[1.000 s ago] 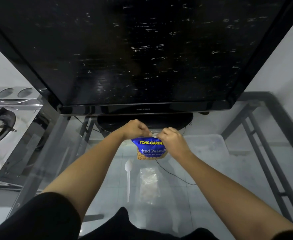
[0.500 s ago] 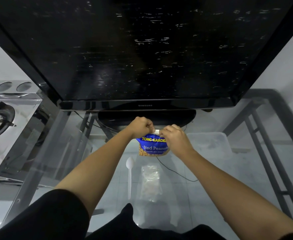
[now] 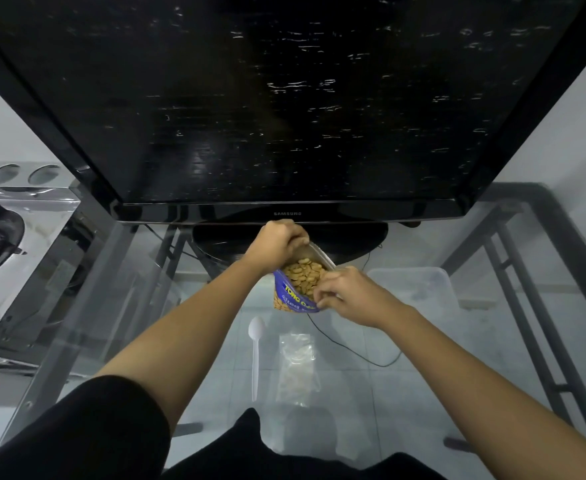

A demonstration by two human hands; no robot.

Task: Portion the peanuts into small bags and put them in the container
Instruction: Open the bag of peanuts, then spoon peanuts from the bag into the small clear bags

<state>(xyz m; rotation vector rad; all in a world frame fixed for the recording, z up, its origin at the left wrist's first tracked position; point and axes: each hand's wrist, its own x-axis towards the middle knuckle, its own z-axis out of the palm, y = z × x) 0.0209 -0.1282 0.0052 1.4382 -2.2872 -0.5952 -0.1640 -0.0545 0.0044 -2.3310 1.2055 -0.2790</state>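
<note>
A blue peanut packet point(image 3: 290, 299) is held above the glass table, its top pulled wide open so the peanuts point(image 3: 304, 274) show inside. My left hand point(image 3: 277, 242) grips the far edge of the opening. My right hand point(image 3: 348, 295) pinches the near edge. Below them a white plastic spoon point(image 3: 256, 355) lies on the glass, with a stack of small clear bags point(image 3: 297, 368) just to its right. A clear plastic container point(image 3: 419, 289) sits to the right of my right hand.
A large black TV point(image 3: 284, 98) on a round stand fills the back of the glass table point(image 3: 492, 341). A black cable point(image 3: 353, 351) runs across the glass near the bags. A steel gas stove point(image 3: 4, 244) stands at the left.
The packet was shut at its top with both hands pinching it close together. My hands have since pulled apart, the left away from me and the right toward me, opening the packet.
</note>
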